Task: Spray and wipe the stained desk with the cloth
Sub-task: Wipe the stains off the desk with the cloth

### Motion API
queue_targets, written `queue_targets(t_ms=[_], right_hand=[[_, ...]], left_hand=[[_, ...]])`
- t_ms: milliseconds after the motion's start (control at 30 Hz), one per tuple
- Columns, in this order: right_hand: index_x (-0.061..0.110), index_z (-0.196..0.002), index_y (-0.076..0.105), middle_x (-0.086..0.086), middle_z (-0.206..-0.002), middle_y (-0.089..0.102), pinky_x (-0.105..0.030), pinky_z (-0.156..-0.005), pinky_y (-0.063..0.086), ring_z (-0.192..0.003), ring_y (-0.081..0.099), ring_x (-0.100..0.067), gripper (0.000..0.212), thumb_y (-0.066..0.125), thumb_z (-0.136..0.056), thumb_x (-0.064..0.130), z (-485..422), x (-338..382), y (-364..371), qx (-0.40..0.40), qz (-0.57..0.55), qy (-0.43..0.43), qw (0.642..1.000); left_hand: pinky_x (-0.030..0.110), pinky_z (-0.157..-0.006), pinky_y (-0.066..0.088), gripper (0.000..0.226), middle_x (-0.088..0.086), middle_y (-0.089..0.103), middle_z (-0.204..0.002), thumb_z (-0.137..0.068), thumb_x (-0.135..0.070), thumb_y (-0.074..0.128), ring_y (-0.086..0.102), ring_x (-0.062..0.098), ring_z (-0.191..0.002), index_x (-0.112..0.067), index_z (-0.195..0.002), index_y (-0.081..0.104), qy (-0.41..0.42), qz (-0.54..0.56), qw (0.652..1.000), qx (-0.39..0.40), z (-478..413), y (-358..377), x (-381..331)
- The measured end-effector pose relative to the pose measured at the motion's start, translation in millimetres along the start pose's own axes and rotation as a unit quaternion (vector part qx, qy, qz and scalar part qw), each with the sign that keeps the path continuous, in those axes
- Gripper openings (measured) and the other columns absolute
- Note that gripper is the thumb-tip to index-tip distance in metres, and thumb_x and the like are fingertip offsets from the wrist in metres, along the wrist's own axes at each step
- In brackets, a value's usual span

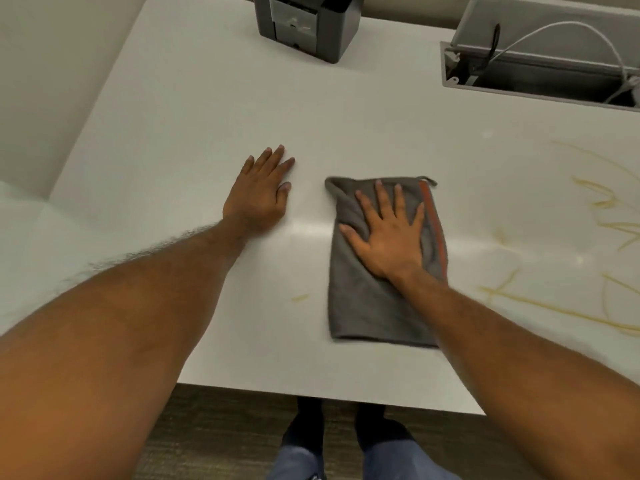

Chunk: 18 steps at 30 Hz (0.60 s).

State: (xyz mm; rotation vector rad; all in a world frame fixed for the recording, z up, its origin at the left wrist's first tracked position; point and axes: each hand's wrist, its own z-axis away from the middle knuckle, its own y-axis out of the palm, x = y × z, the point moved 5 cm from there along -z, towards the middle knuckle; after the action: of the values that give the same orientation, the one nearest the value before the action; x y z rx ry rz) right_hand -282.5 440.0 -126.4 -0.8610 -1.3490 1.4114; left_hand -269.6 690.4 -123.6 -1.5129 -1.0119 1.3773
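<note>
On the white desk [207, 109]: grey cloth [374, 299], folded, under flat, spread right hand [388, 233], pressed not gripped. Left hand [259, 195] beside cloth, flat, empty. Wiping step; yellow stains [571, 306] right of cloth likely need passes next.

Beige wall [52, 81], dark carpeted floor [214, 427] below.

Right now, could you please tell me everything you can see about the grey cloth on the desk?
The grey cloth looks like soft microfibre, folded into a long rectangle with an orange stripe along its right edge and a small loop at the far corner. It lies flat on the white desk, left of the yellowish stains. The right hand presses on it, fingers spread.
</note>
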Motion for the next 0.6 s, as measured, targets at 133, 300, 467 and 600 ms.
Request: queue_targets(t_ms=[133,300,467,600], right_hand=[[0.033,-0.157,0.013,-0.007,-0.167,0.002,-0.072,-0.113,-0.003,-0.152,-0.006,-0.039,0.084,0.023,-0.086,0.078,1,74,8,0.012,0.01,-0.039,0.999],[0.035,-0.154,0.026,-0.002,-0.167,0.01,-0.071,-0.114,-0.003,-0.153,-0.004,-0.033,0.08,0.028,-0.087,0.079,88,116,29,0.005,-0.003,-0.205,0.979],[0.04,-0.152,0.03,0.003,-0.166,0.014,-0.07,-0.115,0.004,-0.154,0.003,-0.027,0.066,0.029,-0.093,0.068,72,28,12,-0.003,-0.007,-0.138,0.99],[0.037,-0.155,0.021,0.0,-0.167,0.009,-0.068,-0.116,-0.001,-0.154,0.001,-0.028,0.063,0.029,-0.097,0.059,15,-8,0,-0.009,0.002,-0.022,1.0]], left_hand=[[0.044,-0.122,0.012,0.054,0.007,0.026,-0.161,-0.098,-0.031,0.032,0.021,0.025,-0.149,-0.016,-0.15,0.037,0.006,0.004,1.0,0.0,-1,-3,-1],[0.043,-0.123,0.009,0.051,0.006,0.021,-0.163,-0.102,-0.027,0.036,0.017,0.025,-0.151,-0.016,-0.152,0.033,0.009,0.001,1.0,0.009,-2,-2,-1],[0.042,-0.123,0.009,0.051,0.003,0.022,-0.163,-0.102,-0.028,0.035,0.017,0.022,-0.151,-0.019,-0.152,0.033,0.003,0.006,1.0,-0.006,0,-1,1],[0.041,-0.123,0.009,0.051,0.002,0.023,-0.163,-0.101,-0.027,0.035,0.018,0.021,-0.15,-0.019,-0.151,0.034,0.002,0.009,1.0,-0.014,0,-1,0]])
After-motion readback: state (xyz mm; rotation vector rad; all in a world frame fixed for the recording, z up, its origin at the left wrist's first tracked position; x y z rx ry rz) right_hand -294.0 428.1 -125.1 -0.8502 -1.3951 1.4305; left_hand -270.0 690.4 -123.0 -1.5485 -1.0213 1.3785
